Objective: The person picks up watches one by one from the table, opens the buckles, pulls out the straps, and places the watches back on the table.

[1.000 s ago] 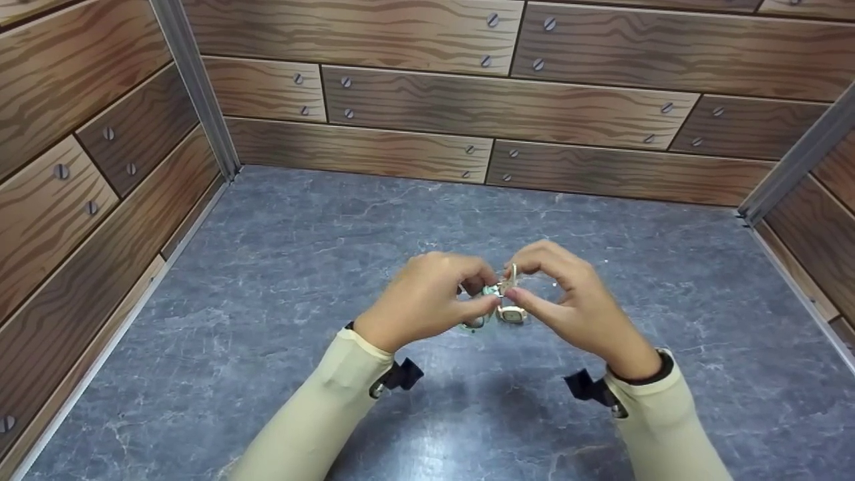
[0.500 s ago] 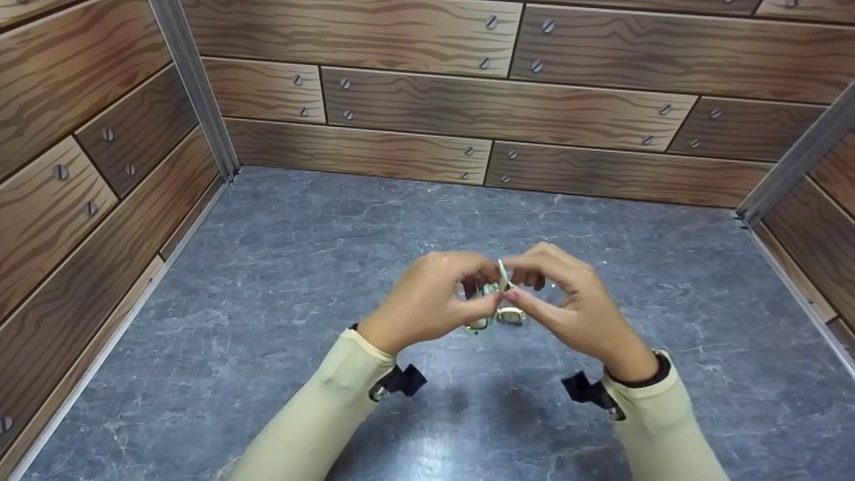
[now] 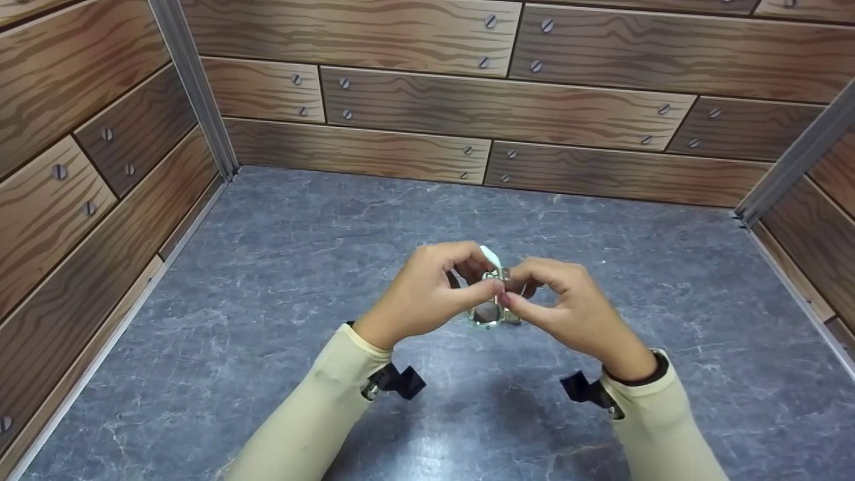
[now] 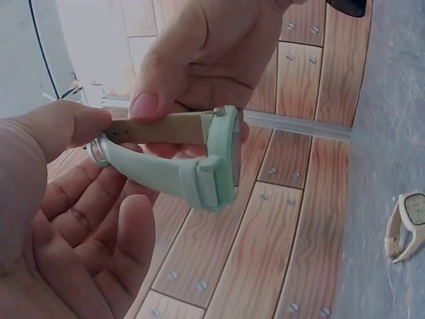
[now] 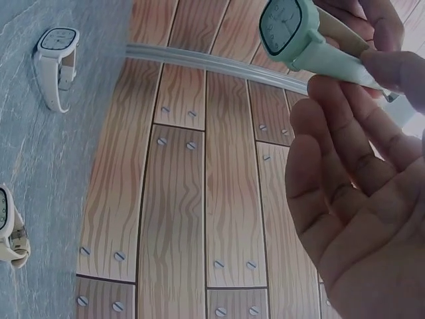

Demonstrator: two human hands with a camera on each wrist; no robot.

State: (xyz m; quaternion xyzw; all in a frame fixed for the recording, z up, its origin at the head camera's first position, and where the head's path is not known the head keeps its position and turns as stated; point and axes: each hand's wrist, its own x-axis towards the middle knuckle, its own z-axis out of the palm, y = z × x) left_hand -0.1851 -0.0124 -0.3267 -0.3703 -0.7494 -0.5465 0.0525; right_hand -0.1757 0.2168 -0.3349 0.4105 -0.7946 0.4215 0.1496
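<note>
Both hands hold a mint-green wristwatch (image 4: 149, 166) between them, its case hanging below the strap ends. In the left wrist view, my left hand (image 4: 80, 219) pinches with its thumb beside the metal buckle (image 4: 99, 150). The thumb of my right hand (image 4: 212, 66) presses on the beige inner side of the other strap half. The right wrist view shows the dial (image 5: 282, 25) turned to the camera, with the right hand's thumb and fingertips on the green strap (image 5: 342, 64). From the head, the fingers cover much of the watch.
A white watch (image 5: 58, 63) and a cream watch (image 5: 13, 232) lie on the grey marbled tabletop (image 3: 320, 220). One watch (image 3: 513, 320) shows partly behind the hands in the head view. Wood-patterned panels (image 3: 401, 100) enclose the back and sides.
The upright strap part has moved left, from the right fingers to the left ones. The right hand's fingers have come down a little, and the left hand has risen slightly.
</note>
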